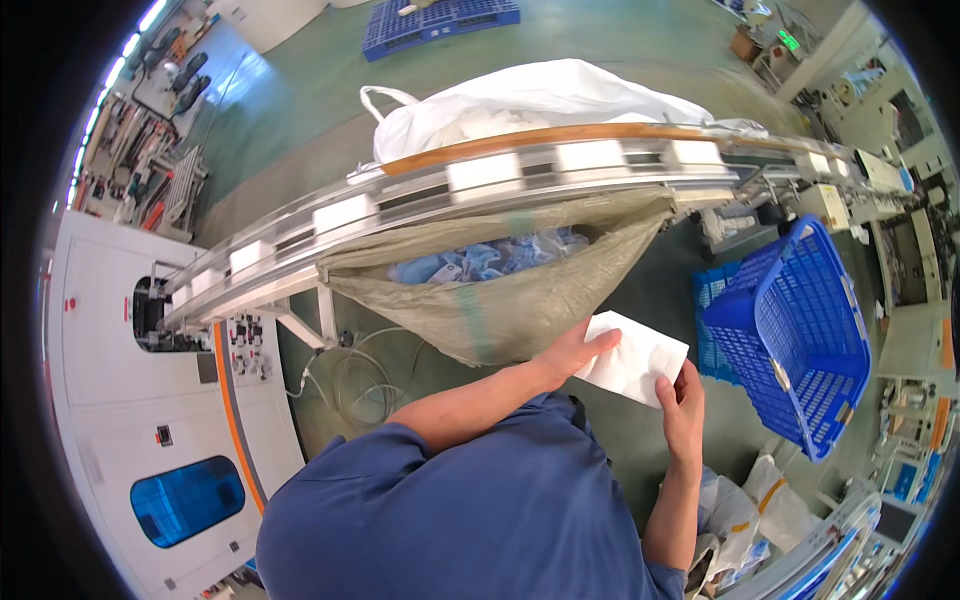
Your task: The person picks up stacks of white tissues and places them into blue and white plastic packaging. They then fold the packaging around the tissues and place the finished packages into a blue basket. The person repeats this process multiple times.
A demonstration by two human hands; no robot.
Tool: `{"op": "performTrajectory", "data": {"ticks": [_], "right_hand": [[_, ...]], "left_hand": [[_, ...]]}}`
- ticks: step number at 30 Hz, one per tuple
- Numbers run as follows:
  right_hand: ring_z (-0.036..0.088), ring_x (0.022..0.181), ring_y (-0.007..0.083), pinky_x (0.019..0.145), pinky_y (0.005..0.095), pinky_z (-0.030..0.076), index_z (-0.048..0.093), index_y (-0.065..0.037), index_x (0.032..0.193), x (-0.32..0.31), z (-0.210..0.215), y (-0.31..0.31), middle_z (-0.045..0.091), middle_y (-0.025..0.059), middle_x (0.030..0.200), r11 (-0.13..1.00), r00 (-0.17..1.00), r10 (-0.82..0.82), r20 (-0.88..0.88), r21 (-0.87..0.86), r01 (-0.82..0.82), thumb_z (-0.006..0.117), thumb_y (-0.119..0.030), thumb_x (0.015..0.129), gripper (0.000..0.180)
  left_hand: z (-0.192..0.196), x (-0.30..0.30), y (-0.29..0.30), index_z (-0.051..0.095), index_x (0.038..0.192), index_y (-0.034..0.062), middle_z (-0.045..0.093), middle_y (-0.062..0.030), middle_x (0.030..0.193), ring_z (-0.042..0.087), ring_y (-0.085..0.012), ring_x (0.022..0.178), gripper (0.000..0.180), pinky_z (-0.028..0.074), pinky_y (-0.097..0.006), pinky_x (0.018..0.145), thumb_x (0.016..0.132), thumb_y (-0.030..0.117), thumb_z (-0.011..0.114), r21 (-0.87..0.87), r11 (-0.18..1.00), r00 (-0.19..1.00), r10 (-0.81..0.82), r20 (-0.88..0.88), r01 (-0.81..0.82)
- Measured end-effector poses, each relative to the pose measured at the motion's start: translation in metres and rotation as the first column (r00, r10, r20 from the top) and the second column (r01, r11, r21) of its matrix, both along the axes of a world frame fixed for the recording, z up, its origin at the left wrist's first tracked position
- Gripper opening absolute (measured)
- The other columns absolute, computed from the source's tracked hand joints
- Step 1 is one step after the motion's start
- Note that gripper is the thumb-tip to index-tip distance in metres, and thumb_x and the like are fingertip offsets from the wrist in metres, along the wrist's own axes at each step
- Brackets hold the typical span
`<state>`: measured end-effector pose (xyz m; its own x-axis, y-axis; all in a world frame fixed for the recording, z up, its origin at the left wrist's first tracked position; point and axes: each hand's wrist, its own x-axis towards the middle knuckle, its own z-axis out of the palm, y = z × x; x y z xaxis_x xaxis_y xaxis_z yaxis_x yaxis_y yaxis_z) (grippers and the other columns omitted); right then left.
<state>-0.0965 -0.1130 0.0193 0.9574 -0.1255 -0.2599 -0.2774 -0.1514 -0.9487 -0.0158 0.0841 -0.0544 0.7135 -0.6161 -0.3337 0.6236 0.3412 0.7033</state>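
Observation:
A flat, white, rectangular packet (pixel 632 360), soft-looking and slightly creased, is held in front of my body, just right of centre. My left hand (pixel 572 354) grips its left end with the thumb on top. At its lower right corner my right hand (pixel 682 408) pinches it, thumb over the face and fingers behind. Beyond my hands runs a narrow conveyor (pixel 420 208), carrying several similar white packets (pixel 485 177) spaced along it. From the near side of the conveyor hangs an open beige sack (pixel 520 315) with crumpled blue and clear plastic film (pixel 490 258) inside.
A blue perforated basket (pixel 790 320) stands tilted at my right. On the left is a white machine cabinet (pixel 100 400) with a blue window. A large white bag (pixel 540 95) lies behind the conveyor. Hoses (pixel 365 385) coil on the floor. Filled bags (pixel 730 510) sit at lower right.

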Motion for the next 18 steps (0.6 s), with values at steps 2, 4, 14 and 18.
{"op": "performTrajectory", "data": {"ticks": [2,4,14,18], "right_hand": [[0.056,0.108,0.017,0.092,0.03,0.043,0.049,0.005,0.127,0.002,-0.015,-0.009,0.06,0.0115,0.117,0.997,0.999,-0.012,-0.036,0.074,0.015,0.056,-0.044,0.093,0.06],[0.054,0.113,0.0194,0.099,0.0332,0.041,0.043,0.003,0.135,0.017,-0.03,-0.003,0.057,0.0122,0.123,0.952,0.99,-0.102,-0.094,0.279,0.124,0.039,-0.058,0.097,0.072],[0.059,0.105,0.0291,0.094,0.0386,0.048,0.027,-0.005,0.146,0.074,-0.038,0.051,0.057,0.0202,0.121,0.882,0.958,-0.263,-0.116,0.374,0.288,0.028,-0.059,0.099,0.071],[0.058,0.107,0.0292,0.095,0.0387,0.047,0.026,-0.006,0.147,0.083,-0.038,0.061,0.055,0.0199,0.122,0.853,0.967,-0.231,-0.108,0.455,0.255,0.026,-0.061,0.098,0.074]], "left_hand": [[-0.006,0.006,0.007,0.054,0.122,0.0053,0.062,-0.0032,0.11,0.058,-0.013,0.101,0.049,0.047,-0.031,0.089,0.091,0.042,0.065,0.043,0.998,0.999,0.04,-0.037,-0.038],[-0.002,0.011,0.014,0.055,0.121,0.0054,0.062,-0.0031,0.109,0.058,-0.0127,0.101,0.05,0.046,-0.031,0.088,0.09,0.043,0.065,0.018,0.999,0.994,0.046,-0.098,-0.044],[0.007,0.024,0.04,0.053,0.12,0.0008,0.063,-0.0096,0.106,0.06,-0.0177,0.096,0.055,0.049,-0.033,0.085,0.084,0.037,0.072,0.295,0.942,0.987,0.154,0.04,-0.159],[0.003,0.037,0.047,0.053,0.12,0.0002,0.064,-0.0098,0.105,0.06,-0.0184,0.095,0.058,0.049,-0.033,0.083,0.082,0.037,0.075,0.253,0.953,0.986,0.167,0.006,-0.164]]}}
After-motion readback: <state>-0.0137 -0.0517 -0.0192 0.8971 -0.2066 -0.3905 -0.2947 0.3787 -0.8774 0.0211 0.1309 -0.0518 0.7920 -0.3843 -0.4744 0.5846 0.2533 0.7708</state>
